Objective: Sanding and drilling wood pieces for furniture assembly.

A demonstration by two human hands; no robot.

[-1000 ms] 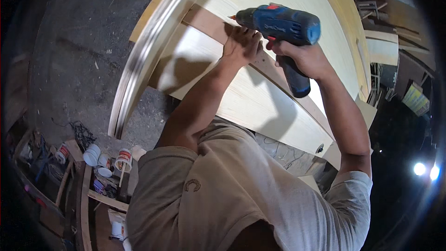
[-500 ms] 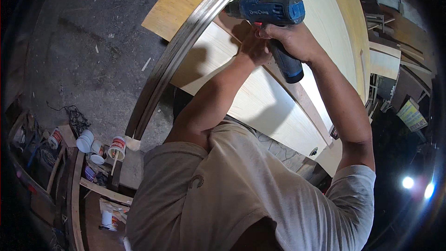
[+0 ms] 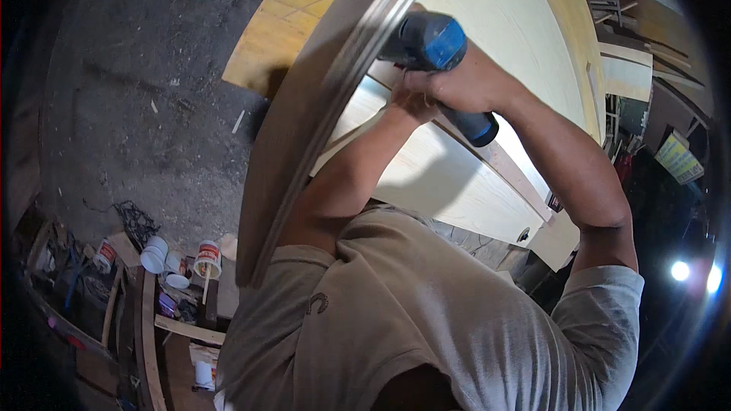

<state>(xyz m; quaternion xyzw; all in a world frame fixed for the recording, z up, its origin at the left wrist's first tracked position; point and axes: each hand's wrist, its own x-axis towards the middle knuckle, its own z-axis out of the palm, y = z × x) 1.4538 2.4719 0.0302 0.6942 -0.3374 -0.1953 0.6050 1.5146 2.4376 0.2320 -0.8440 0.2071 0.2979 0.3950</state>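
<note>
Fingers of the right hand (image 3: 466,85) wrap closed around the grip of a blue-and-black cordless drill (image 3: 442,42), elbow (image 3: 605,217) bent outward; the drill's housing sits above them, its base below; the left hand (image 3: 415,100) is just beside, its fingers too hidden to tell
</note>
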